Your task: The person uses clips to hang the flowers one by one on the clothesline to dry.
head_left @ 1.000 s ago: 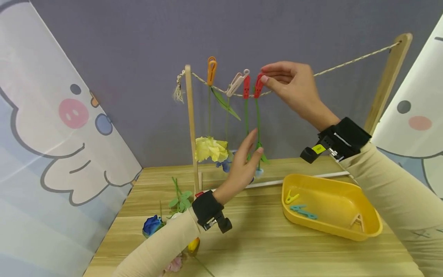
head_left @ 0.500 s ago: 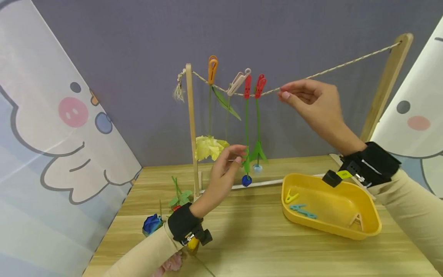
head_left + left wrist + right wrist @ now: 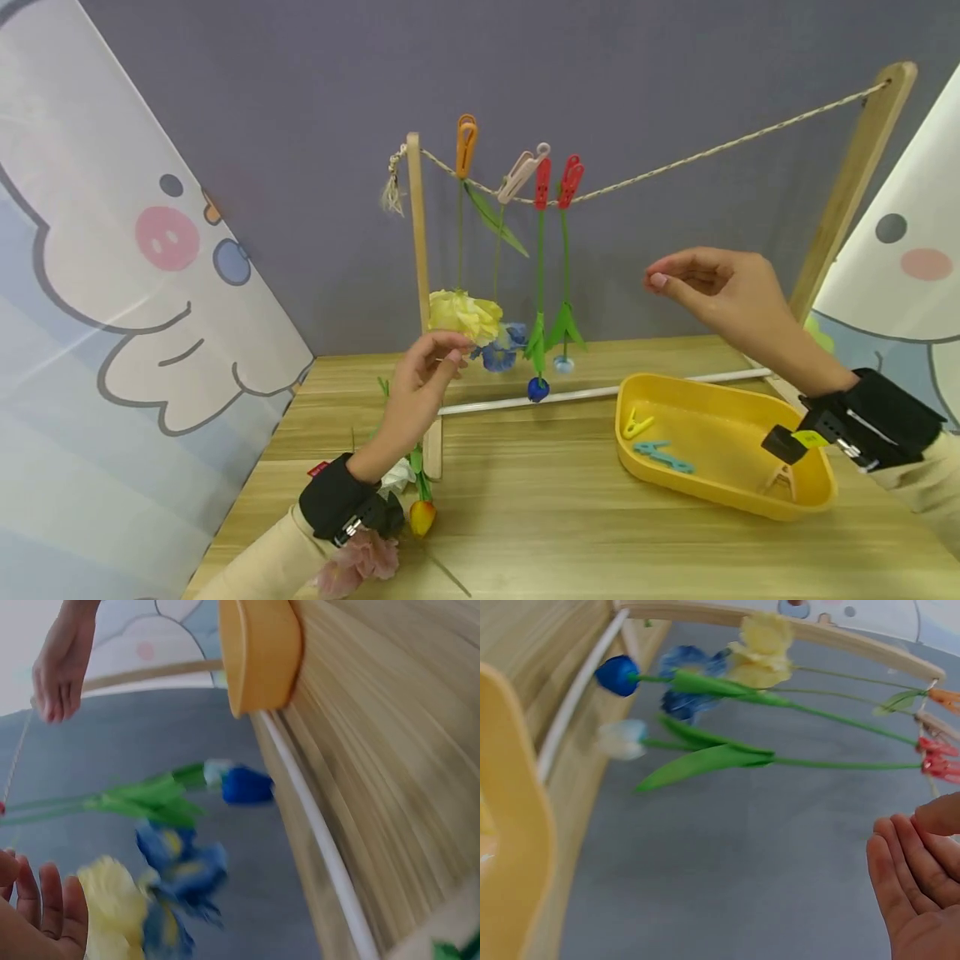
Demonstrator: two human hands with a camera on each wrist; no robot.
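My left hand (image 3: 420, 379), fingers loosely bent around nothing, is just below the yellow flower (image 3: 461, 312). To the right of the hanging flowers, my right hand (image 3: 731, 292) is in mid-air over the yellow bin, thumb near the fingertips, holding nothing. Upside down from the rope (image 3: 675, 166) hang the yellow flower under an orange clothespin (image 3: 467, 146), a blue iris (image 3: 501, 350) under a whitish one (image 3: 521, 175), and a dark blue tulip (image 3: 537, 389) and a pale blue tulip (image 3: 564, 364), each under a red clothespin (image 3: 572, 179).
The yellow bin (image 3: 637, 471) holds a yellow clothespin (image 3: 637, 423), a turquoise one (image 3: 663, 456) and a beige one (image 3: 782, 479). Loose flowers, including an orange-yellow tulip (image 3: 422, 517) and a pink flower (image 3: 360, 562), lie front left. Wooden posts (image 3: 855, 183) carry the rope.
My right hand has let go of the right-hand red clothespin and moved right and down. My left hand has drawn back leftward from the tulip stems, which now hang freely.
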